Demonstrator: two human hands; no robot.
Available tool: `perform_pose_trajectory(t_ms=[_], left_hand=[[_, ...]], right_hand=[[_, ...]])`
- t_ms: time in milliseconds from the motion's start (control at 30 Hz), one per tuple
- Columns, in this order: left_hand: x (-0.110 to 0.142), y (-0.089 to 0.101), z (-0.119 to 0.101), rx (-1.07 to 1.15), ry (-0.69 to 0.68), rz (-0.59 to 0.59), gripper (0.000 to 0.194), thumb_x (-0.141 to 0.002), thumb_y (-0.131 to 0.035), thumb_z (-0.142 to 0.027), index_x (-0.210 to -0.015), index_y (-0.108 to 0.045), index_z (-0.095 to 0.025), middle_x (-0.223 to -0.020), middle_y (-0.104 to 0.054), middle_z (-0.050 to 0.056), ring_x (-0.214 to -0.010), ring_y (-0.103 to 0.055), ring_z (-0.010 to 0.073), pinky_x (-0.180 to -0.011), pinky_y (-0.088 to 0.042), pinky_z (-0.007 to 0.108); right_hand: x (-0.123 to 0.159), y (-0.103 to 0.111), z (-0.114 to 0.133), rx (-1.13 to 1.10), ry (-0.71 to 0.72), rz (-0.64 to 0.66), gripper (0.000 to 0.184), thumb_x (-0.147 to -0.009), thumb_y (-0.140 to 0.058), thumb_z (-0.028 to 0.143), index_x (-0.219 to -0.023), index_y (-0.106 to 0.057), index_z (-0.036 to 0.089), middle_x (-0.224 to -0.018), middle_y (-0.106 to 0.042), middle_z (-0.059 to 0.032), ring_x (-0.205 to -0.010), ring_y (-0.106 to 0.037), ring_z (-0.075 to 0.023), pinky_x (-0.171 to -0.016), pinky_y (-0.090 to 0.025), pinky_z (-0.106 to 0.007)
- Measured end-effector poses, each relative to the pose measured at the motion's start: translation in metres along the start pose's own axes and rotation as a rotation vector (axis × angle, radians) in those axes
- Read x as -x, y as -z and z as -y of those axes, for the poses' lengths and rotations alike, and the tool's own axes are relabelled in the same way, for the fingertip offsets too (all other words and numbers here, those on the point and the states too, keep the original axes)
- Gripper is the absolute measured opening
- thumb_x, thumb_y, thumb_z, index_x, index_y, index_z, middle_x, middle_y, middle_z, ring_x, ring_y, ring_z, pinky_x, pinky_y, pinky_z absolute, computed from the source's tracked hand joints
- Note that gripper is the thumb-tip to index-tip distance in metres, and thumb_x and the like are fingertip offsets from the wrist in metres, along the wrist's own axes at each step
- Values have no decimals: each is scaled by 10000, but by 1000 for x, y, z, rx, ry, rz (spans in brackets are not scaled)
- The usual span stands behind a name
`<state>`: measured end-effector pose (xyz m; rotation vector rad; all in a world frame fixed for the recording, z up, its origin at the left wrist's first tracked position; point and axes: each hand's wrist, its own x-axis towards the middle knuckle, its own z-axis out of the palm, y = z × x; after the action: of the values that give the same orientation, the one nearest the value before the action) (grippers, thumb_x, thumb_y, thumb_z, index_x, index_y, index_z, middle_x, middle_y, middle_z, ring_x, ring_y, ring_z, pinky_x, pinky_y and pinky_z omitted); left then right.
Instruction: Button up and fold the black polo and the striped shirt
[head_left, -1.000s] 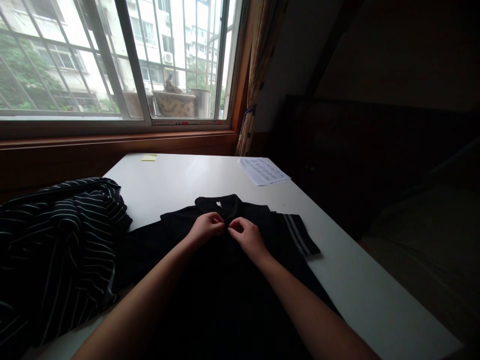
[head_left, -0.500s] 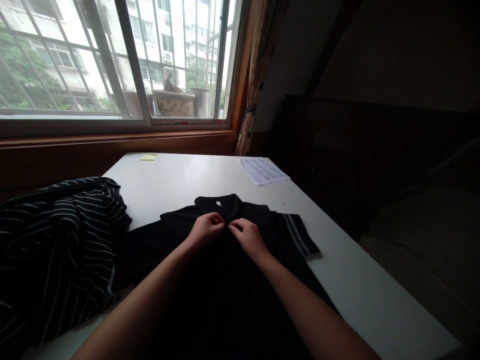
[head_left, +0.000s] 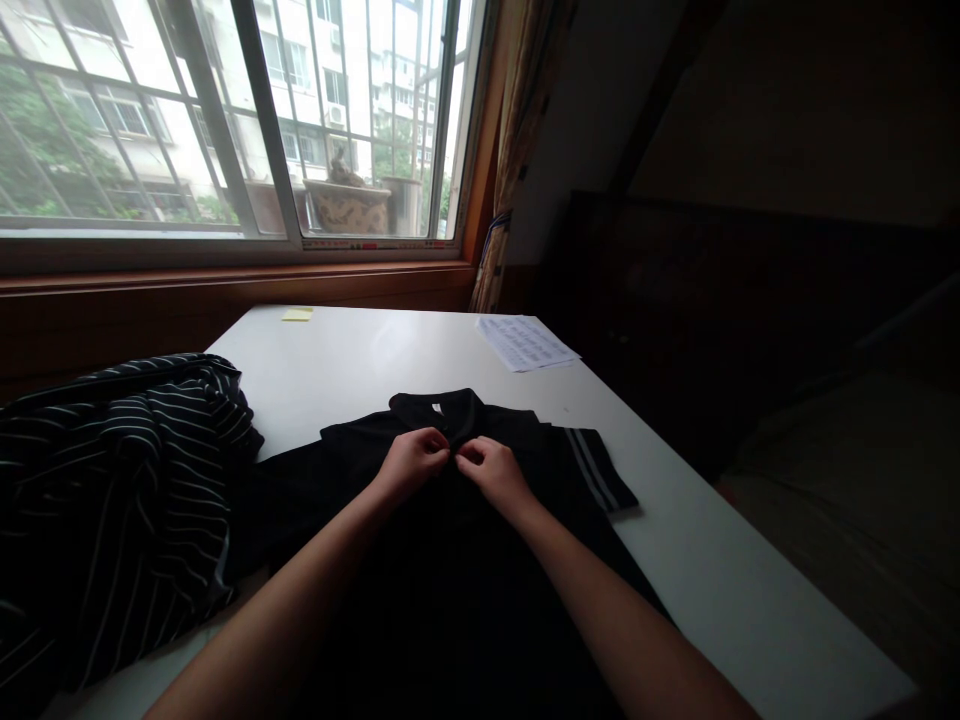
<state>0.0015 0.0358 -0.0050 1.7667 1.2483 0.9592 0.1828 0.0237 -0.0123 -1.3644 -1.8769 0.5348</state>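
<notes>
A black polo shirt (head_left: 352,470) lies flat on the white table (head_left: 360,360), collar toward the window, its right sleeve edged with two pale stripes. My left hand (head_left: 411,462) and my right hand (head_left: 491,473) meet just below the collar. Both are curled, fingertips pinched on the shirt's front opening. What lies between the fingertips is too dark to make out.
A dark striped garment (head_left: 112,500) is heaped at the left of the table. A printed sheet of paper (head_left: 525,342) lies at the far right corner and a yellow sticky note (head_left: 298,314) near the windowsill. Dark furniture stands to the right.
Almost nothing differs. My hands stay pinched at the shirt's front below the collar, with only slight finger movement.
</notes>
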Motion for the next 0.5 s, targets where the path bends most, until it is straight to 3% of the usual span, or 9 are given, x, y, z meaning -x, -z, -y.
perform_pose_trajectory(t_ms=[500], left_hand=[[0,1,-4,4,20,15,124,-749,-631,-245,-821,-694,-165,-692,-682,0,-587,-619,130,-547,-441,201]], right_hand=[[1,0,4,0,-25,-16,70,-770,-648,195,-706,-675,195,-729,-662,-12,-698,-626,-168,-656,-448,-262]])
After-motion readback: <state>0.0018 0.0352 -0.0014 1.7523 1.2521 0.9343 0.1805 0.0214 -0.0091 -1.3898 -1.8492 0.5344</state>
